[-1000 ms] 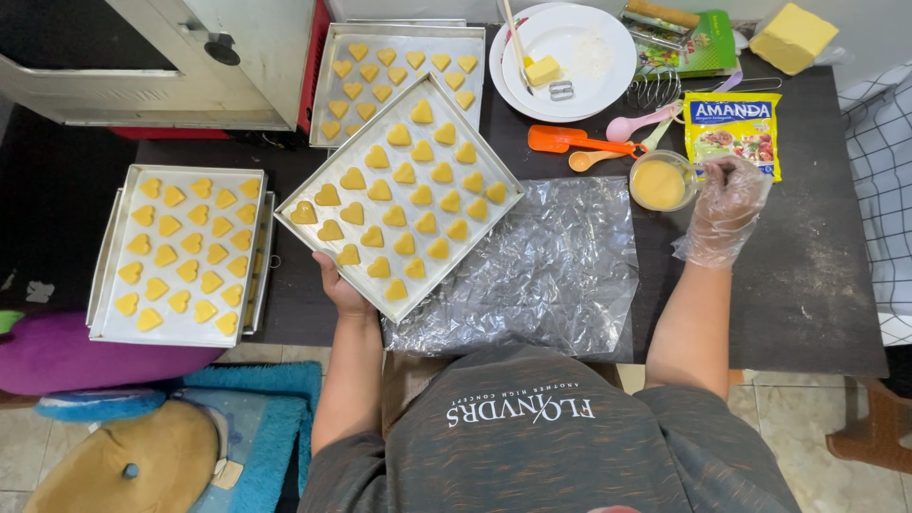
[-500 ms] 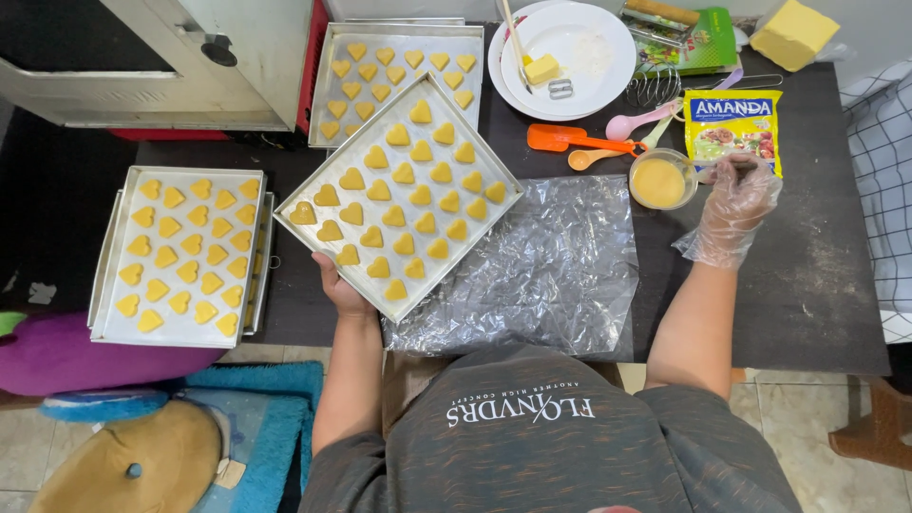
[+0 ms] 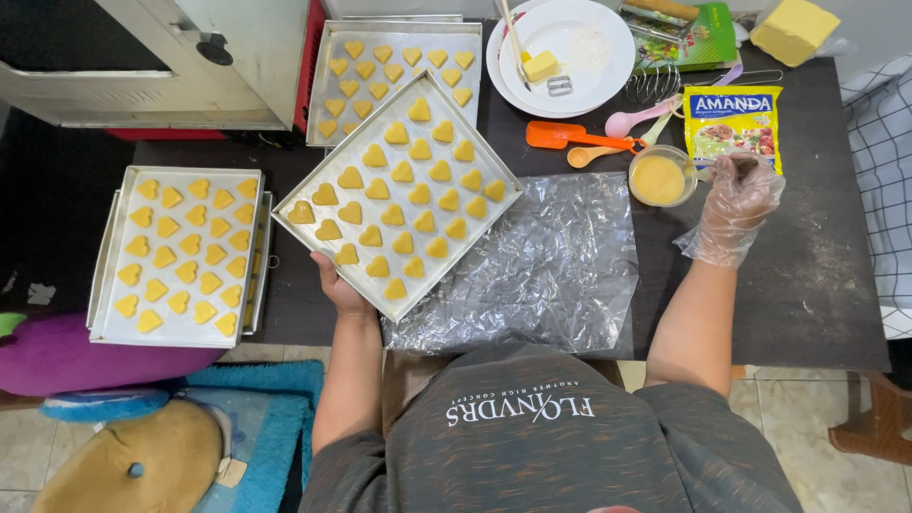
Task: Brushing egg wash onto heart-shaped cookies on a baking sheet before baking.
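My left hand (image 3: 340, 293) grips the near edge of a metal baking tray (image 3: 319, 245), held tilted above the dark table and filled with several yellow heart-shaped dough pieces (image 3: 408, 201). My right hand (image 3: 733, 207), in a clear plastic glove, rests on the table just right of a small glass bowl of yellow liquid (image 3: 658, 179), its fingers curled by a thin handle at the bowl's rim. A crinkled sheet of clear plastic (image 3: 546, 271) lies on the table between my arms.
Two more trays of heart shapes sit at the left (image 3: 180, 252) and at the back (image 3: 394, 71). A white plate with butter (image 3: 570, 43), orange and pink spoons (image 3: 589, 141), a yellow packet (image 3: 731, 123) and a whisk (image 3: 654, 84) crowd the back right. An oven (image 3: 161, 57) stands back left.
My right hand has drifted up and to the right, closer to the glass bowl and the packet. The tray in my left hand has barely moved.
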